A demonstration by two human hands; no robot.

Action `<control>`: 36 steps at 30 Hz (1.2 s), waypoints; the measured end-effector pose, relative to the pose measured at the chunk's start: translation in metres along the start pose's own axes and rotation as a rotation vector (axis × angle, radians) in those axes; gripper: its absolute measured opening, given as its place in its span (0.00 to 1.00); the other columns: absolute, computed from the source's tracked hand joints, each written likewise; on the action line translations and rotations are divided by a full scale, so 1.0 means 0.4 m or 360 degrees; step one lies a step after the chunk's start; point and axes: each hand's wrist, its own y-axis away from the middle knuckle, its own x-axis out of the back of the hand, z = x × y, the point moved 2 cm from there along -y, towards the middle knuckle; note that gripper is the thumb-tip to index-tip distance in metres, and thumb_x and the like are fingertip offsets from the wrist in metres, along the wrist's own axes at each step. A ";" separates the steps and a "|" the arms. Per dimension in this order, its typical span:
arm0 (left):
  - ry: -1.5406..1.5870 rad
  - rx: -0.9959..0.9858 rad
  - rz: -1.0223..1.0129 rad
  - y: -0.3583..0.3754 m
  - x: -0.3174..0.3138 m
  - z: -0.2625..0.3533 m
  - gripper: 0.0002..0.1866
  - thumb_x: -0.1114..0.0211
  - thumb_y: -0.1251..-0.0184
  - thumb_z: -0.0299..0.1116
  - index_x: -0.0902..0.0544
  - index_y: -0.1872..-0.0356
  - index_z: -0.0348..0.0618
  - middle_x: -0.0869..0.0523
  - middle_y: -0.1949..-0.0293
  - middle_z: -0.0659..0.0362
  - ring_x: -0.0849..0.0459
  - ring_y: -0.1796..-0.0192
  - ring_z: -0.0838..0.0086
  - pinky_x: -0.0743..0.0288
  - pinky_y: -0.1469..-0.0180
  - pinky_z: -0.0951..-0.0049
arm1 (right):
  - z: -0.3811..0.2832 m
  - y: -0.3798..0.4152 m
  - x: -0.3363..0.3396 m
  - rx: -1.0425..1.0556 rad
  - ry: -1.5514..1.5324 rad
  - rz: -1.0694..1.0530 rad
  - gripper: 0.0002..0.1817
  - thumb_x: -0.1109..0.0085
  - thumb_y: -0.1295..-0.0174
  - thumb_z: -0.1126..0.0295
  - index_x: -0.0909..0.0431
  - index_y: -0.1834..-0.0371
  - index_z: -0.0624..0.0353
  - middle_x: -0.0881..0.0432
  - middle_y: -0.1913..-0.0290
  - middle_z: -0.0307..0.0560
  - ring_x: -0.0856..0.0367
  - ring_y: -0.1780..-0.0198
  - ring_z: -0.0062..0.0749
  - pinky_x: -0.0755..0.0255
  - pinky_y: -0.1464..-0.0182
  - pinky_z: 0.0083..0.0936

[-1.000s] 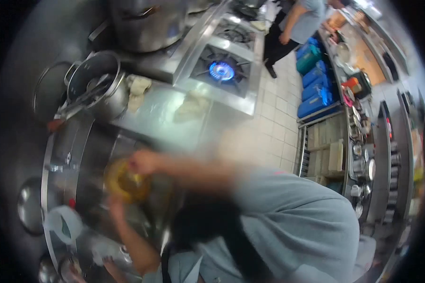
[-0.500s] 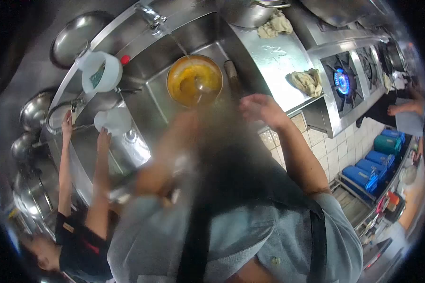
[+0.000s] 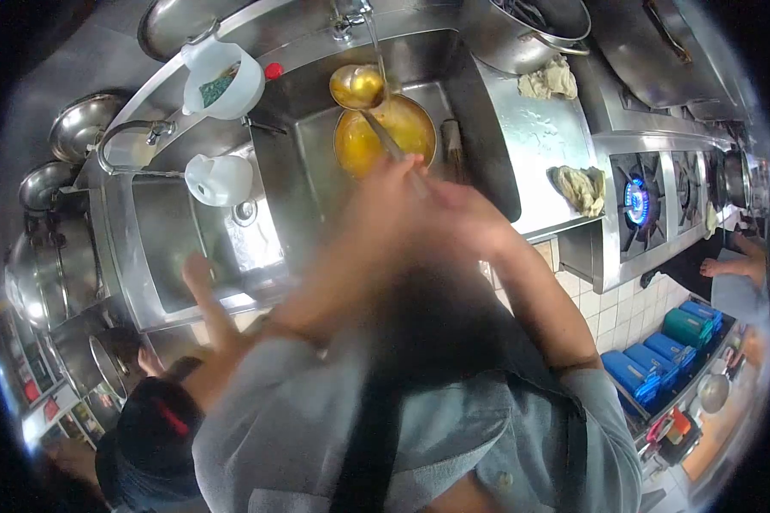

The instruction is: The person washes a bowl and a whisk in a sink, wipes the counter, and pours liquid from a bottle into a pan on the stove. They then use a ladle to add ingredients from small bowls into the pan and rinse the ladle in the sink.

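A long-handled metal ladle (image 3: 357, 88) is tilted in the sink, some yellow liquid in its bowl, close beside the stream from the tap (image 3: 351, 21). My left hand (image 3: 389, 184) is closed round its handle, partly blurred. At the handle's lower end, my right hand (image 3: 466, 214) is also closed, its fingers partly hidden. Beneath the ladle, a round pan (image 3: 419, 124) of yellow liquid rests in the steel sink (image 3: 315, 145). A brush-like tool with a wooden handle (image 3: 453, 141) lies to its right.
On the left, another person's hand (image 3: 198, 275) is near a second basin (image 3: 167, 248) with a white jug (image 3: 220, 179). A white container (image 3: 235, 85) sits on the ledge. To the right are crumpled cloths (image 3: 580, 188), a large pot (image 3: 526, 38) and a lit gas burner (image 3: 636, 201).
My hands have come together on the ladle, and its bowl has risen from the pan to beside the water stream. The other person has let go of the white jug and drawn back.
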 end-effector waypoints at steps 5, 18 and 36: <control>0.0725 0.0481 0.0064 -0.192 0.056 -0.091 0.18 0.43 0.30 0.45 0.24 0.50 0.42 0.19 0.58 0.55 0.20 0.54 0.66 0.24 0.53 0.63 | -0.082 0.109 -0.018 0.0185 0.1263 0.0401 0.29 0.42 0.46 0.74 0.33 0.38 0.65 0.21 0.69 0.54 0.19 0.69 0.41 0.25 0.66 0.34; 0.0572 -0.0205 0.0388 -0.488 0.023 0.065 0.13 0.49 0.26 0.36 0.25 0.56 0.35 0.17 0.65 0.51 0.17 0.72 0.64 0.19 0.73 0.67 | -0.077 0.245 0.001 0.0471 0.1655 0.0752 0.35 0.40 0.45 0.78 0.40 0.31 0.58 0.24 0.58 0.55 0.19 0.61 0.42 0.23 0.59 0.34; -0.1716 -0.1365 0.0447 -0.477 0.034 0.162 0.17 0.42 0.38 0.33 0.19 0.49 0.44 0.18 0.50 0.48 0.21 0.44 0.54 0.27 0.42 0.57 | -0.108 0.195 -0.023 0.0007 0.0492 0.0537 0.30 0.49 0.38 0.79 0.40 0.30 0.60 0.31 0.80 0.34 0.32 0.84 0.17 0.36 0.83 0.17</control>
